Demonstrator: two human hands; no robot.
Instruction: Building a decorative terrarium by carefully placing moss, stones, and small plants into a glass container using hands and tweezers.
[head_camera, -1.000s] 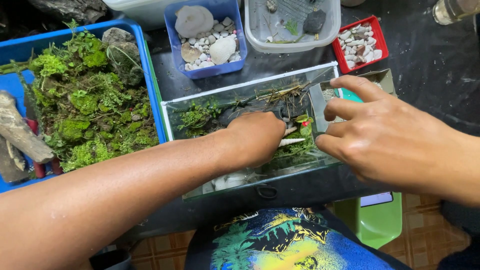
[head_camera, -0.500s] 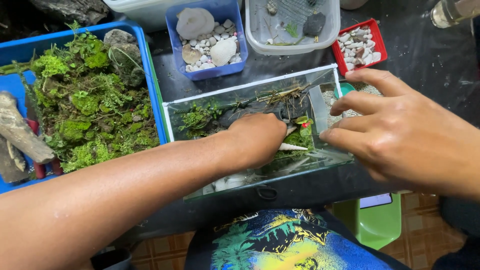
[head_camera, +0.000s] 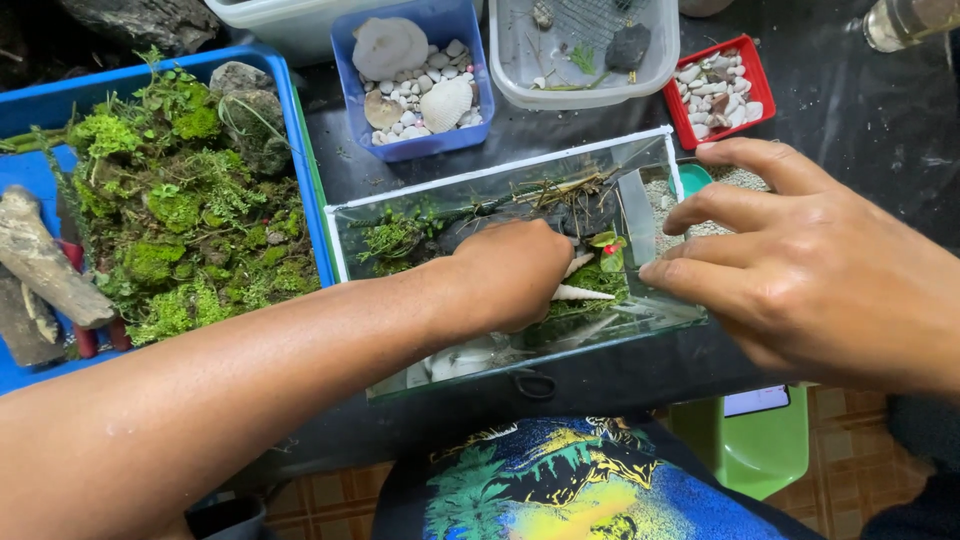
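A small glass tank (head_camera: 655, 172) stands on the dark table, planted with moss, twigs and a dark stone. My left hand (head_camera: 510, 275) reaches down into the tank, fingers closed around a thin white spiral shell (head_camera: 582, 294) that it presses onto the moss (head_camera: 590, 280). My right hand (head_camera: 800, 270) rests against the tank's right end wall, fingers spread along the glass and holding nothing. A tiny red-and-green plant (head_camera: 606, 245) sits just beyond the shell. White stones (head_camera: 455, 360) lie along the tank's front wall.
A blue tray (head_camera: 300, 180) of moss, stones and driftwood lies at left. Behind the tank are a blue tub (head_camera: 455, 140) of shells and pebbles, a white tub (head_camera: 590, 90) with mesh and a rock, and a red box (head_camera: 752, 75) of white pebbles. A green stool (head_camera: 760, 450) stands below right.
My left hand has stayed in the tank, setting the white shell slightly lower onto the moss. My right hand has shifted a little along the tank's right end.
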